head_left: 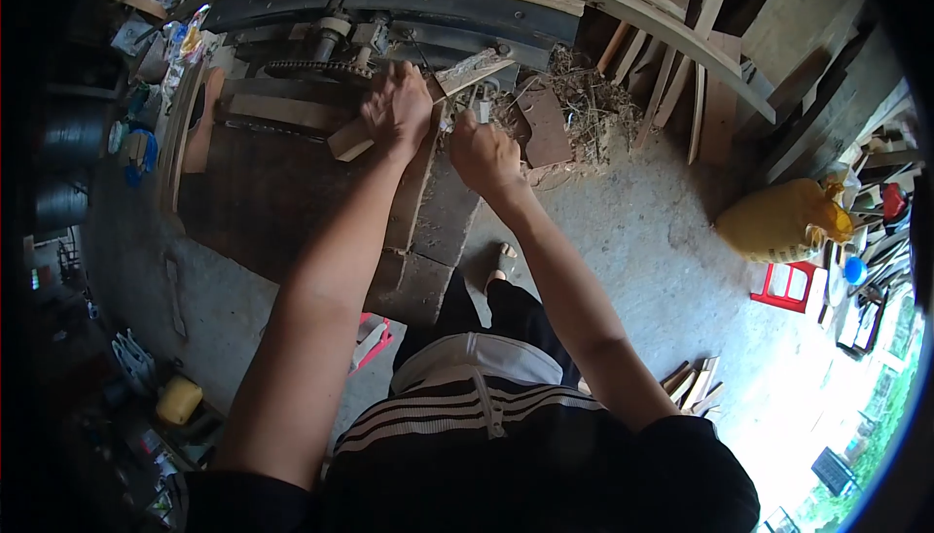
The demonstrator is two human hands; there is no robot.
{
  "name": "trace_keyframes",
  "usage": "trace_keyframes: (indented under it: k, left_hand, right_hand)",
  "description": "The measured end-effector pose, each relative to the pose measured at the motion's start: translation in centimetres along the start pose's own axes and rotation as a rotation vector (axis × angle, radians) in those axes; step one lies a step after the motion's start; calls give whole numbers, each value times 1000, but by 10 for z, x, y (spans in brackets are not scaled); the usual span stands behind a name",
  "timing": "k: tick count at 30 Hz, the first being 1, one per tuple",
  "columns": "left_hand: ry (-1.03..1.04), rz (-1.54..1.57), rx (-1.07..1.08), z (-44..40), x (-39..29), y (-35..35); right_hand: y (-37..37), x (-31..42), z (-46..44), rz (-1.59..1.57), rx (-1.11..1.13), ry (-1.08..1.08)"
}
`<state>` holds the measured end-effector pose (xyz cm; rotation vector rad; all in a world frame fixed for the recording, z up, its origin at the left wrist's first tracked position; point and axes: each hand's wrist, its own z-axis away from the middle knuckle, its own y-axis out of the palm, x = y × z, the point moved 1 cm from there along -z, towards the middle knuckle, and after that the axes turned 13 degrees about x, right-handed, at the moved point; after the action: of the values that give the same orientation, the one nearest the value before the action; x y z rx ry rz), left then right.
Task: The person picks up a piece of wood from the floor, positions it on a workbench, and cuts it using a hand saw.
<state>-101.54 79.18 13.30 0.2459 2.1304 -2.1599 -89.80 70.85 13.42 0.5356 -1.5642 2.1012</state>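
Observation:
My left hand [397,113] is closed above the wooden machine bench [292,183], beside a sprocket and chain [316,68]. A thin dark rod shows just past its knuckles; whether the hand grips it I cannot tell. My right hand [486,156] is closed too, slightly nearer to me, at the bench's right edge. Small metal parts [484,110] show just beyond its thumb, and what lies inside the fist is hidden. A pale wood strip [474,76] lies at an angle beyond both hands. Under my left wrist the end of a wood block [350,141] sticks out.
Wood shavings [603,139] and a brown plate [543,124] lie right of the hands. Long boards [671,32] reach across the back. A yellow sack [778,220] and a red stool [786,285] stand at right. Wood offcuts [693,385] lie on the floor.

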Motion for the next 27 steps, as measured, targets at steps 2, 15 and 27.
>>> trace_keyframes:
  k: [2, 15, 27]
  left_hand:
    - [-30, 17, -8, -3, 2, 8]
    - [44, -62, -91, 0, -2, -2]
    - [34, -39, -6, 4, -4, -7]
  right_hand:
    - [-5, -5, 22, 18, 22, -14]
    - [-9, 4, 19, 52, 51, -3]
    - [-2, 2, 8, -8, 15, -21]
